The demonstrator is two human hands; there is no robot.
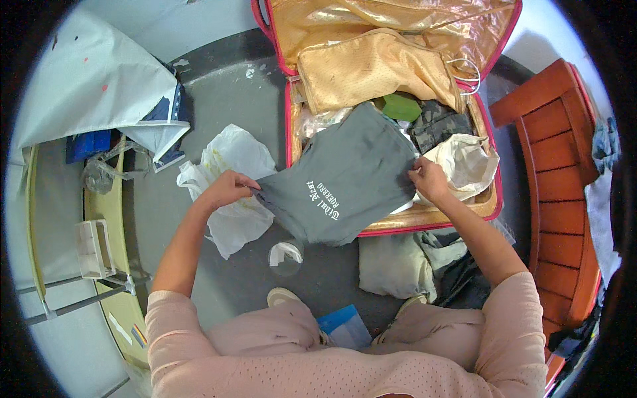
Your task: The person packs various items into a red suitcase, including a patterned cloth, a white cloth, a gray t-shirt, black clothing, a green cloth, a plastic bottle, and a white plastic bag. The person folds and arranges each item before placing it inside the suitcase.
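Note:
A dark grey fabric garment with white lettering is stretched out between my two hands, partly over an open suitcase. My left hand pinches one edge of it, above a white plastic bag on the floor. At the opposite edge, my right hand grips the cloth beside a cream fabric pouch. Inside the suitcase, a green item and a folded camouflage cloth show behind the garment. The gold lining flap lies over the suitcase's far part. The garment hides much of the contents.
Folded greenish-grey clothes lie on the floor before the suitcase. A clear round container stands near my left foot, and a blue packet lies between my legs. A wooden bed frame or bench borders the right; a shelf rack stands left.

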